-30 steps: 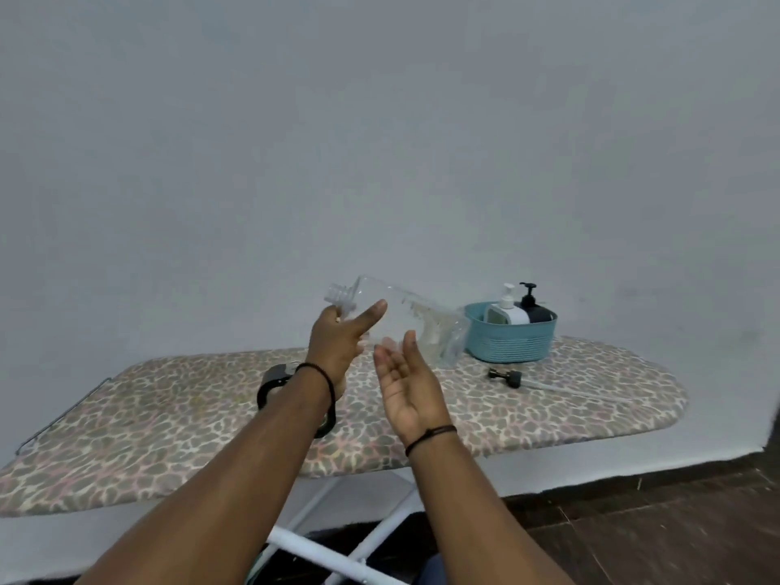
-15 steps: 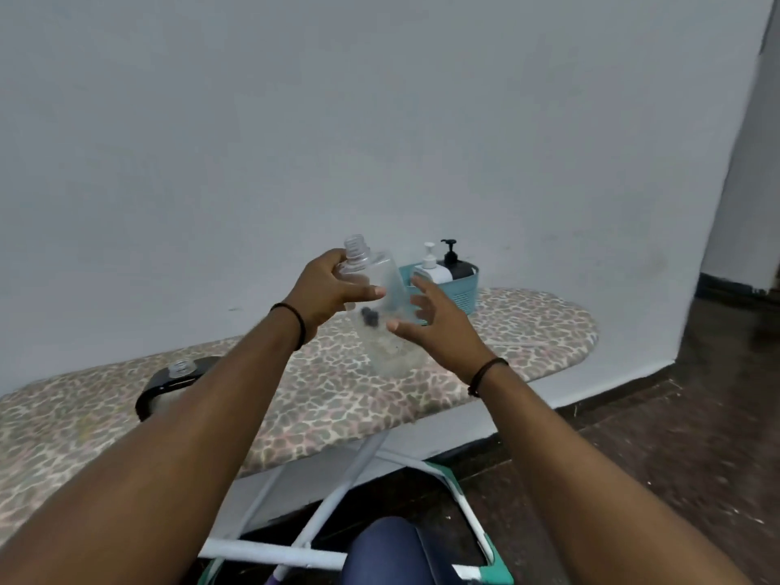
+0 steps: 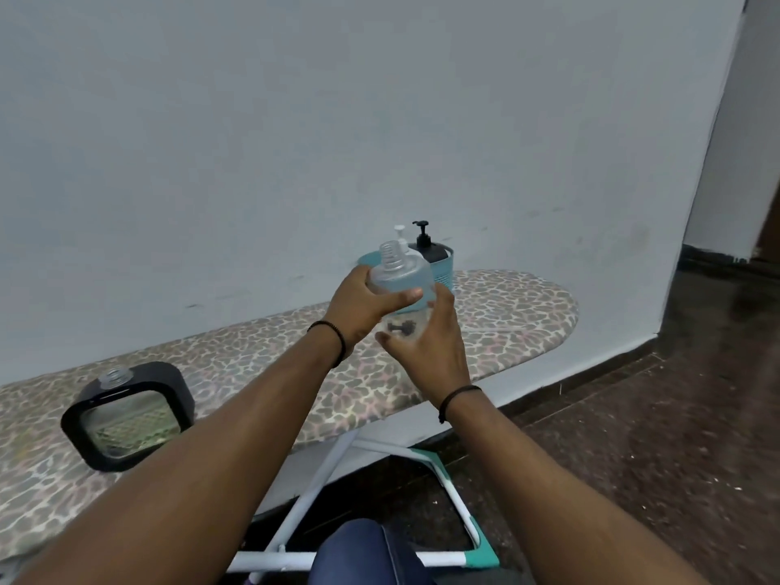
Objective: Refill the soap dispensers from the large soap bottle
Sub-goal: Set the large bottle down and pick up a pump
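I hold a clear plastic bottle (image 3: 401,276) upright above the ironing board, its threaded neck open with no cap. My left hand (image 3: 363,308) grips its upper body from the left, thumb across the front. My right hand (image 3: 430,344) wraps its lower part from the right. Behind the bottle stands a teal basket (image 3: 445,274) holding a black pump dispenser (image 3: 426,247) and a white pump dispenser (image 3: 400,234), mostly hidden by the bottle. A black-framed dispenser (image 3: 126,415) with a clear window and open neck stands at the left.
The leopard-print ironing board (image 3: 506,323) runs along a white wall. A loose black pump shows through the bottle, its tube (image 3: 485,329) lying on the board. The board's white and teal legs (image 3: 456,508) and dark floor are below.
The bottle went from tilted with its neck to the left to upright. My right hand, open beneath it before, now wraps its lower part. The view swung left and down.
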